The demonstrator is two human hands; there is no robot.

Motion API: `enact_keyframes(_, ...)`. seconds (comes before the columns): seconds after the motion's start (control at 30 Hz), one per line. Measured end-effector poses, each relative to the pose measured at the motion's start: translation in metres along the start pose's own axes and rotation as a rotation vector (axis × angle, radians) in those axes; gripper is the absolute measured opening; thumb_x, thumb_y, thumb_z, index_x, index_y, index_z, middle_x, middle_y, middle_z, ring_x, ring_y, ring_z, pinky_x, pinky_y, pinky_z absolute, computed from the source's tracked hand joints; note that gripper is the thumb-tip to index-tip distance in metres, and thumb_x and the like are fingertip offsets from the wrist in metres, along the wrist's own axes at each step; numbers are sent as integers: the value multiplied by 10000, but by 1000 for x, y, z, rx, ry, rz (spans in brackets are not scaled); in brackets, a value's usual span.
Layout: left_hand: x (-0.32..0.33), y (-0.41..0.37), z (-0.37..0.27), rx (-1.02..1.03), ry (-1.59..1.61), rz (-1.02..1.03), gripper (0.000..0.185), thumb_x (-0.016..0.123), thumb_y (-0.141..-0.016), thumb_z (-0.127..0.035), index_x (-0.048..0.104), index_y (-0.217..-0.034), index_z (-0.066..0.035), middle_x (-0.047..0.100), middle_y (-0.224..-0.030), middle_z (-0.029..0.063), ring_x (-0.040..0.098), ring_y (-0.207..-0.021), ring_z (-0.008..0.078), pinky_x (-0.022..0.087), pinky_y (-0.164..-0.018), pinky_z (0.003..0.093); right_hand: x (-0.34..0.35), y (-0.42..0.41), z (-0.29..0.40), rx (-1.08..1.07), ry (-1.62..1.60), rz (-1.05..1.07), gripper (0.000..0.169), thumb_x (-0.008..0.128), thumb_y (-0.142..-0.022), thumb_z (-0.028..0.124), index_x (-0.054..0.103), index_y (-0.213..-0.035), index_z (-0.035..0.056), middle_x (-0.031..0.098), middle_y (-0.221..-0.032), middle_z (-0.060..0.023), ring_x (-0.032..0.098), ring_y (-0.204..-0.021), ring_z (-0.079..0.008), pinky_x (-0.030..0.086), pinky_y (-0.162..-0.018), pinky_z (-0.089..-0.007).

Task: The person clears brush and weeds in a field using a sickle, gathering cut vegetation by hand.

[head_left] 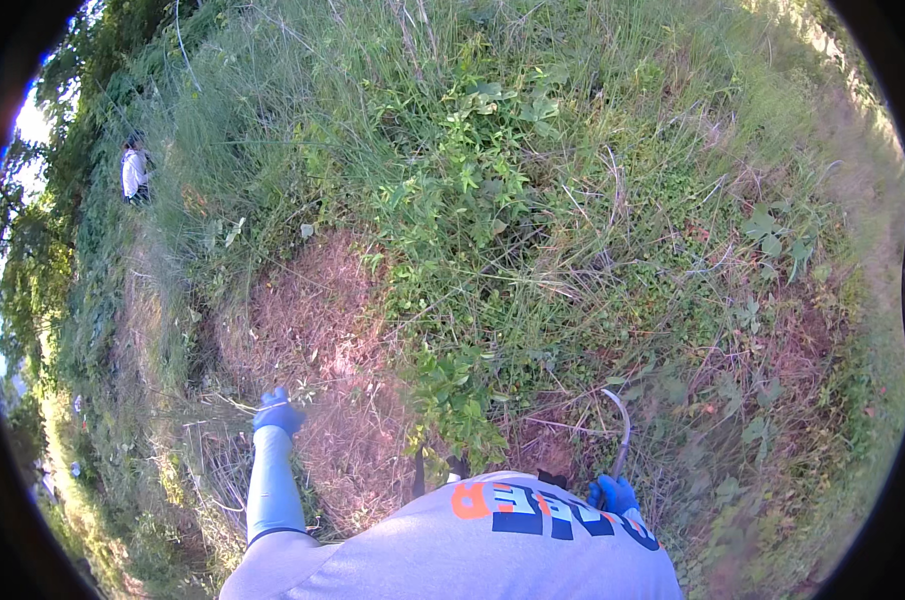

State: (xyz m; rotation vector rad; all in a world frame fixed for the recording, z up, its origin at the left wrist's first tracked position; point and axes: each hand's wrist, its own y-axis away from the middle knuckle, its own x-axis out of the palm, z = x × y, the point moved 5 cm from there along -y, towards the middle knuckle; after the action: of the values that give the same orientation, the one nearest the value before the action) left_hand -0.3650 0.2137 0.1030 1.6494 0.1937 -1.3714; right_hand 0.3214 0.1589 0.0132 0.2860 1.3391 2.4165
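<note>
My left hand (278,412), in a blue glove, is stretched out over the ground at the lower left. Its fingers are closed around a few thin dry stalks (235,405) that stick out to the left. Close by my right side, my right hand (616,495), also blue-gloved, grips a sickle (625,427). The curved blade points up and bends to the left at its tip; the handle is mostly hidden in the hand. Between the two hands stands a small leafy green plant (460,405), just in front of my body.
Tall grass and weeds (460,165) cover the slope ahead. A patch of dry, brownish ground (325,315) lies left of centre. Cut dry stems (224,465) are heaped beside my left forearm. Farther off at the left stands another person (134,171), near trees (32,262).
</note>
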Motion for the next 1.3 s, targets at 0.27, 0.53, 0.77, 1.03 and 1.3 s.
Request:
enact_keyframes(0.27, 120, 115, -267, 1045, 350, 415, 413, 596, -898, -349, 601, -1218, -88, 687, -1043, 108, 668, -897, 271, 519, -829, 356, 35, 40, 35, -320, 351, -66, 221, 617, -883, 210, 492, -961, 46, 594, -743, -84, 572, -566, -170, 477, -523, -319)
enact_keyframes(0.53, 102, 220, -352, 1132, 876, 1056, 522, 497, -988, -326, 390, -1397, -20, 562, -1244, 138, 584, -1070, 204, 465, -962, 350, 59, 126, 91, -591, 610, -68, 352, 602, -896, 344, 561, -1071, 41, 564, -765, -86, 533, -693, -162, 453, -654, -329)
enact_keyframes(0.77, 72, 292, -399, 1112, 1101, 1395, 430, 444, -1009, -313, 487, -1296, 5, 605, -1178, 137, 600, -1075, 270, 467, -969, 401, 84, 138, 99, -619, 648, 249, 316, 606, -905, 319, 562, -1040, 37, 558, -855, -80, 537, -740, -152, 455, -690, -332)
enact_keyframes(1.03, 94, 298, -388, 920, 954, 1383, 426, 476, -998, -308, 492, -1297, -6, 609, -1178, 136, 616, -1070, 264, 518, -902, 379, 54, 113, 61, -650, 757, 145, 330, 582, -914, 321, 539, -1124, 70, 574, -825, -86, 555, -747, -195, 460, -703, -362)
enact_keyframes(1.3, 94, 194, -339, 727, 1035, 1008, 391, 526, -975, -292, 524, -1261, -25, 646, -1065, 97, 653, -906, 212, 539, -835, 365, -72, 107, -73, -119, 568, -488, 620, 542, -909, 371, 361, -1428, 83, 583, -1192, -267, 583, -1076, -403, 451, -895, -458)
